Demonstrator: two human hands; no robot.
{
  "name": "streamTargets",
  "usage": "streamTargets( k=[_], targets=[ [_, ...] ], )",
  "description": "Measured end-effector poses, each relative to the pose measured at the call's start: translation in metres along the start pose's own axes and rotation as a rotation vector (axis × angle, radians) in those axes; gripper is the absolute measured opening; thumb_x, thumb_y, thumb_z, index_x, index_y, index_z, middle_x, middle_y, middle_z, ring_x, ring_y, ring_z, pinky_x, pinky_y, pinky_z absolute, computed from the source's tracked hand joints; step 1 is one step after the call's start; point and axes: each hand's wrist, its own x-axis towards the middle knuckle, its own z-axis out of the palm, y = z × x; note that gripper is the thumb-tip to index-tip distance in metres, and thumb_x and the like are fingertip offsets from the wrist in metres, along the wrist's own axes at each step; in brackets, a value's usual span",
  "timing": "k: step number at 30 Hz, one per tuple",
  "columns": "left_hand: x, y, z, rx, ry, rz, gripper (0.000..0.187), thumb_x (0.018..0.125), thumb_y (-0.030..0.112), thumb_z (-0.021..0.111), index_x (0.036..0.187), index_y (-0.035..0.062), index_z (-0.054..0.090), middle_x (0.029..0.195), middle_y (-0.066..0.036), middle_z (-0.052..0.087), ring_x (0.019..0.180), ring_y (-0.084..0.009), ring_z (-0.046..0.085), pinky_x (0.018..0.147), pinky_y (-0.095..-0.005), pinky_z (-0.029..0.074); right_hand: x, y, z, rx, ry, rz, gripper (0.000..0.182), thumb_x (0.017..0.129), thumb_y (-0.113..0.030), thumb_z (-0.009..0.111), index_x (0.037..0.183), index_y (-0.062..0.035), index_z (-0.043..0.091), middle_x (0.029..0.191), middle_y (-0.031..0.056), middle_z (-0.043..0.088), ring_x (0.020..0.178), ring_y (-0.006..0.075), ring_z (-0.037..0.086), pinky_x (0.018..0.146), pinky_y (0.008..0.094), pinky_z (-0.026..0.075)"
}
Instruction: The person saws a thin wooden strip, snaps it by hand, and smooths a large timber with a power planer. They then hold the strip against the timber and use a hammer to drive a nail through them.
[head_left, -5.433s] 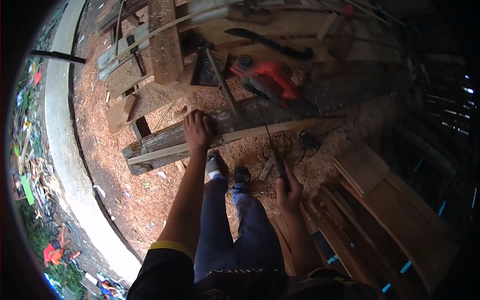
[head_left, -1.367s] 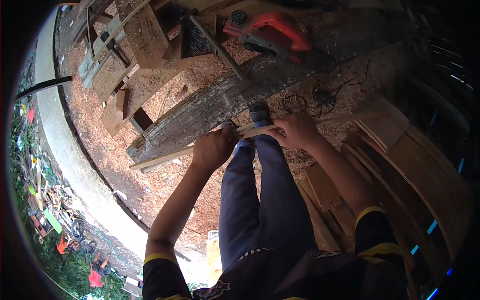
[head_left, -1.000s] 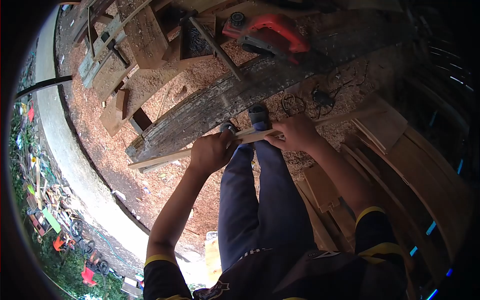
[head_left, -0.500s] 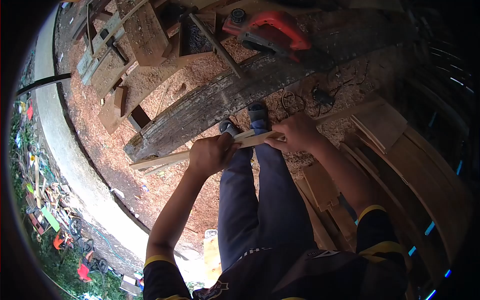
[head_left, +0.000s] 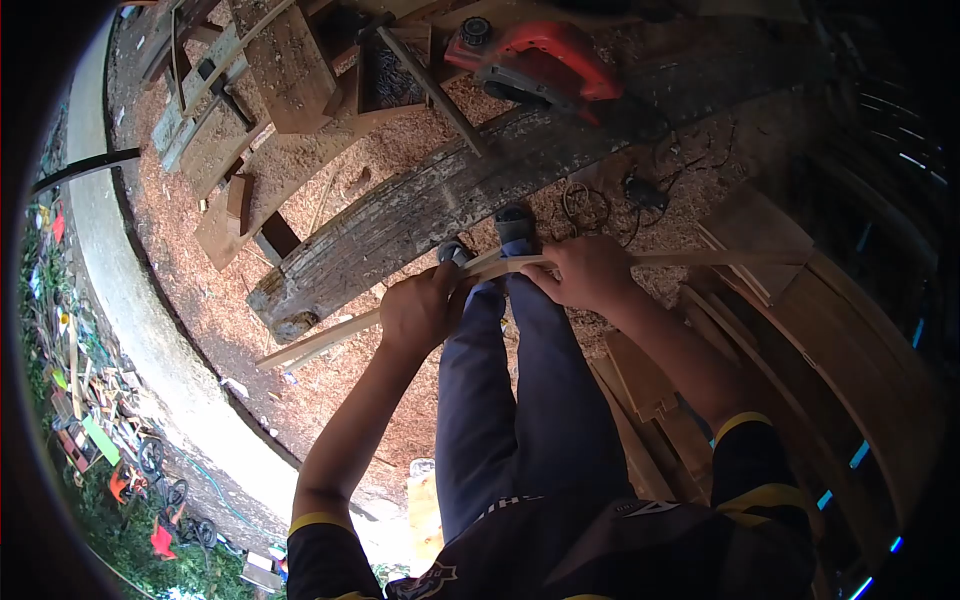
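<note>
Both my hands hold long, thin wooden strips (head_left: 525, 263) crosswise in front of my legs. My left hand (head_left: 420, 308) is closed around them left of my knees. To the right, my right hand (head_left: 588, 272) grips them with its thumb toward the middle. At the left end two strips show, lying slightly apart. The right end reaches over the stacked boards (head_left: 850, 310). Between my hands the strips rise in a slight arch. My palms hide part of the wood.
A weathered thick beam (head_left: 400, 215) lies beyond my feet, with a red electric planer (head_left: 555, 65) and a hammer (head_left: 430, 90) on it. A nail box (head_left: 393, 80) and planks (head_left: 285, 65) stand at the back. Wood shavings (head_left: 365, 385) cover the ground.
Both outer ends of the strips have come nearer my body, while the stretch between my hands has shifted slightly away and looks more arched. My hands keep their hold.
</note>
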Motion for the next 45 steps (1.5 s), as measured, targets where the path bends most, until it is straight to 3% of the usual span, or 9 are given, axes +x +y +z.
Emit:
streamTargets(
  k=[7,10,13,19,22,25,31,37,45],
  targets=[
    [0.0,0.01,0.001,0.06,0.004,-0.08,0.032,0.102,0.04,0.071,0.093,0.0108,0.062,0.072,-0.012,0.072,0.058,-0.0341,0.072,0.049,-0.0471,0.055,0.003,-0.006,0.002,0.018,0.057,0.055,0.047,0.102,-0.053,0.066,0.087,-0.0088,0.077,0.065,0.0104,0.071,0.059,0.0303,0.073,0.057,0.045,0.059],
    [0.0,0.019,0.008,0.135,-0.074,-0.205,0.025,0.106,0.035,0.067,0.099,0.0105,0.064,0.077,-0.015,0.073,0.065,-0.0359,0.074,0.053,-0.0476,0.057,0.002,-0.017,0.011,-0.008,0.142,0.134,0.046,0.099,-0.052,0.069,0.081,-0.0101,0.074,0.062,0.012,0.069,0.058,0.03,0.073,0.057,0.0458,0.059],
    [-0.002,0.023,0.018,0.137,0.008,-0.197,0.022,0.107,0.03,0.064,0.098,0.0099,0.063,0.079,-0.015,0.073,0.066,-0.036,0.074,0.054,-0.0481,0.058,0.002,-0.025,0.016,-0.066,0.201,0.208,0.045,0.099,-0.051,0.07,0.08,-0.01,0.074,0.062,0.0123,0.069,0.058,0.0307,0.073,0.057,0.046,0.059],
    [-0.002,0.005,-0.01,-0.045,-0.036,0.054,0.017,0.104,0.025,0.066,0.097,0.0101,0.062,0.075,-0.013,0.067,0.065,-0.0373,0.071,0.055,-0.05,0.056,-0.007,-0.003,0.003,0.014,0.146,-0.024,0.044,0.097,-0.052,0.071,0.078,-0.012,0.073,0.064,0.0095,0.069,0.062,0.0304,0.074,0.06,0.0473,0.059],
    [-0.009,-0.006,-0.011,-0.069,-0.078,0.139,0.017,0.102,0.025,0.068,0.097,0.0099,0.061,0.075,-0.012,0.067,0.064,-0.0368,0.07,0.054,-0.0502,0.054,-0.012,0.004,-0.002,0.06,0.023,-0.078,0.044,0.095,-0.053,0.072,0.075,-0.0144,0.072,0.065,0.0075,0.069,0.062,0.0305,0.073,0.061,0.0469,0.058],
    [-0.013,-0.01,-0.019,-0.095,-0.138,0.198,0.016,0.101,0.024,0.069,0.098,0.0099,0.061,0.075,-0.011,0.066,0.066,-0.0367,0.069,0.056,-0.0508,0.053,-0.016,0.007,-0.008,0.048,-0.014,-0.152,0.044,0.093,-0.055,0.075,0.073,-0.0154,0.072,0.064,0.0067,0.069,0.061,0.03,0.072,0.059,0.0455,0.057],
    [-0.016,-0.011,-0.025,-0.187,-0.133,0.209,0.019,0.102,0.025,0.068,0.098,0.0088,0.058,0.078,-0.013,0.063,0.07,-0.0364,0.068,0.059,-0.0503,0.054,-0.016,0.006,-0.007,0.345,0.037,-0.286,0.045,0.09,-0.055,0.078,0.073,-0.0146,0.07,0.063,0.0057,0.066,0.059,0.0283,0.071,0.058,0.045,0.056],
    [-0.004,-0.009,-0.039,-0.251,-0.08,0.156,0.018,0.102,0.022,0.068,0.103,0.0057,0.06,0.08,-0.016,0.063,0.073,-0.0415,0.067,0.062,-0.0521,0.052,-0.018,0.003,-0.004,0.352,0.073,-0.205,0.045,0.092,-0.053,0.077,0.075,-0.0121,0.07,0.064,0.0072,0.067,0.06,0.0294,0.072,0.059,0.0445,0.056],
    [0.0,0.0,-0.062,-0.312,-0.038,0.046,0.015,0.105,0.017,0.065,0.107,0.003,0.06,0.079,-0.021,0.064,0.074,-0.0453,0.067,0.063,-0.053,0.05,-0.018,0.014,-0.007,0.632,0.137,-0.05,0.039,0.092,-0.042,0.08,0.088,-0.0038,0.074,0.075,0.0147,0.073,0.066,0.0296,0.074,0.06,0.0411,0.054]
  ],
)
